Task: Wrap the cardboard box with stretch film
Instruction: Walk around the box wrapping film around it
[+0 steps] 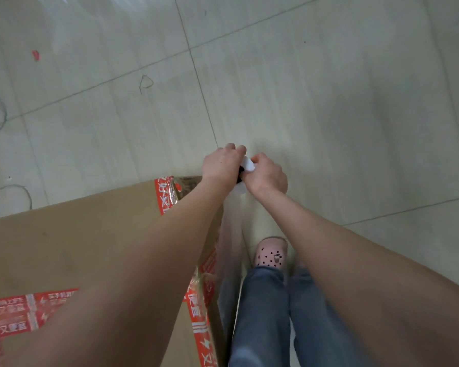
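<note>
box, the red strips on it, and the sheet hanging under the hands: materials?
Cardboard box: matte brown corrugated board, likely. Red strips: glossy printed plastic tape, wrinkled, catching glare. Stretch film: thin clear plastic, streaky; jeans show through it.

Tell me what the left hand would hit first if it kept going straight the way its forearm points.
Probably nothing soon: the left hand, gripping the film roll with the right hand, points up the frame over bare floor tiles. Depth is unclear.
</note>
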Demonstrator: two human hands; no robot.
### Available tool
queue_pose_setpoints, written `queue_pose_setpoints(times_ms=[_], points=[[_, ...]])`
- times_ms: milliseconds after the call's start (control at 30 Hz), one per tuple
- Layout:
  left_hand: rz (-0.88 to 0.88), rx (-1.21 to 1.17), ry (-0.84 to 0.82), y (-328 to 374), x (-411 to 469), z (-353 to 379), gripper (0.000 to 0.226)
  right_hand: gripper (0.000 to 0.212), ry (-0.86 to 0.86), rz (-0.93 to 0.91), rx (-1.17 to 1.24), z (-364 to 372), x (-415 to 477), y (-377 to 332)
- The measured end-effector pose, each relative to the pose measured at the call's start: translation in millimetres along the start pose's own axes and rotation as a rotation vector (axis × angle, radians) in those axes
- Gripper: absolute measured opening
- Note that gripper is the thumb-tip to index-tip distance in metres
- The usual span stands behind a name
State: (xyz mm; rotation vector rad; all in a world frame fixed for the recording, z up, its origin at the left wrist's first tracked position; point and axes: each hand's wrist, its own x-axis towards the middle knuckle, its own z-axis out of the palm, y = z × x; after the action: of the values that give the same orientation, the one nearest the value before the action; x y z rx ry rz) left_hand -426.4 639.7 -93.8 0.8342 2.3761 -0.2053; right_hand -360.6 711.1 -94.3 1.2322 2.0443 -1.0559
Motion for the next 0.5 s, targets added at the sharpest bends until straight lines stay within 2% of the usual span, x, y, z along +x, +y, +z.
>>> queue_pose_setpoints(times_ms=[133, 233, 367, 500], points=[[-0.037, -0.009, 0.009, -6, 7, -3, 0.023, 0.024, 0.003, -0.061, -0.125, -4, 6, -7], [-0.107, -0.126, 0.0, -10, 10, -4, 0.022, 0.024, 0.028, -0.126, -0.208, -7, 9, -13], [-0.327, -0.395, 0.059, -17, 18, -3, 0.021, 0.034, 0.082, -0.265, -0.3, -17, 27, -31], [-0.512, -0.58, 0.091, -23, 29, -11, 0.017, 0.038, 0.084, -0.293, -0.271, -22, 44, -52]])
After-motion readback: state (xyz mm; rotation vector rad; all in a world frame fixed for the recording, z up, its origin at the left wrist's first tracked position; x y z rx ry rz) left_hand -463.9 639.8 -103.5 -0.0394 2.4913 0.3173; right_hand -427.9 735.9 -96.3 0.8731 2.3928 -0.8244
